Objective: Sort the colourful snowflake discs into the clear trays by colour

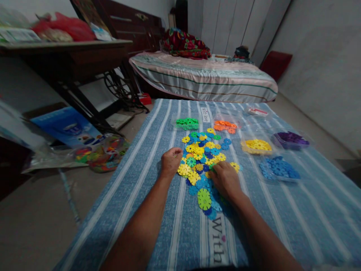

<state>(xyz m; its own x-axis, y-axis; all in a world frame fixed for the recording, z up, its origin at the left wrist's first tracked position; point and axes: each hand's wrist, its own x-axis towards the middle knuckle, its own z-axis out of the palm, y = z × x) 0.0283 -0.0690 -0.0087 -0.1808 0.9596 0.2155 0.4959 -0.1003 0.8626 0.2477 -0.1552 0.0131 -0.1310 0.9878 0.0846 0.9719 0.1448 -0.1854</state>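
Note:
A loose pile of notched plastic interlocking discs (198, 150), mostly yellow, blue and green, is spread over the striped cloth. My left hand (170, 162) is closed at the pile's left edge, fingertips pinched together; whatever may be in them is too small to make out. Over the right side of the pile, my right hand (225, 177) reaches down with curled fingers among the discs. A bit of green shows at its fingertips, which are partly hidden. A larger lime-green disc (204, 199) lies at the near end, on top of blue ones.
Clear tubs hold sorted discs: green (187, 123), orange (225, 126), yellow (256, 146), purple (291, 139) and blue (279, 168). A small red-and-white packet (257, 111) lies at the back right. Bags of colourful pieces (105, 154) sit left of the table; a bed (203, 77) stands beyond.

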